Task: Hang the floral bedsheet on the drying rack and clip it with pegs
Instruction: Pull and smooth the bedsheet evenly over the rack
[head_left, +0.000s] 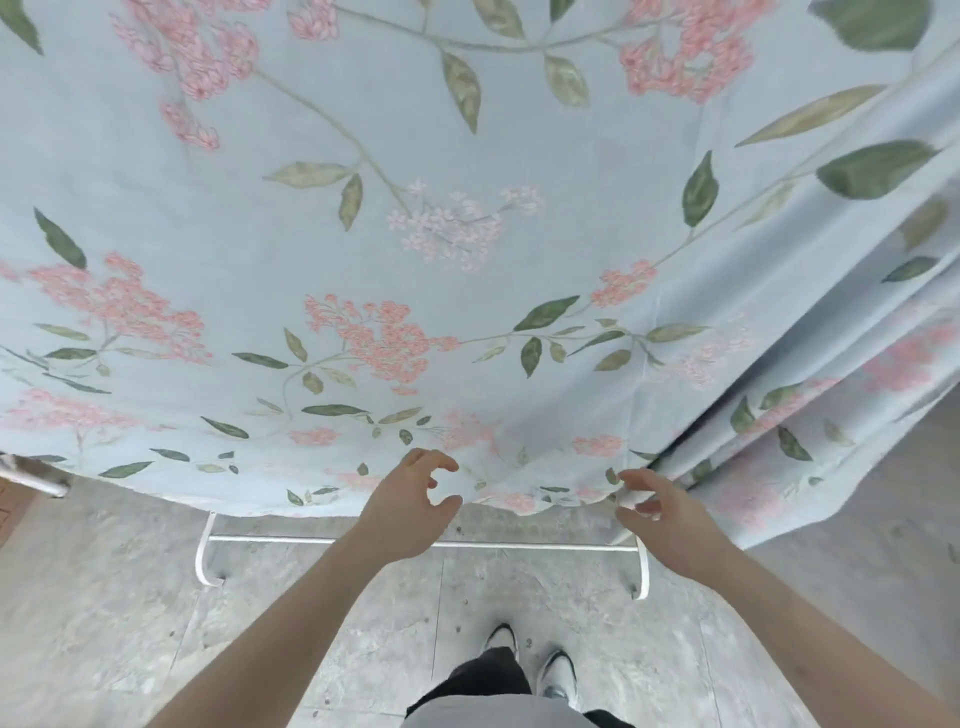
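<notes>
Home laundry spot: drying rack (426, 543) on grey floor tiles (130, 597).

Grey stone floor tiles (104, 597) underfoot — white shoes (556, 673) and dark trousers (483, 680) at bottom centre.

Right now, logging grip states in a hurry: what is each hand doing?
Left hand: open, fingers loosely curled, holding nothing, just off the floral bedsheet.
Right hand: at the sheet's lower hem; cannot tell whether its fingers pinch it.
</notes>
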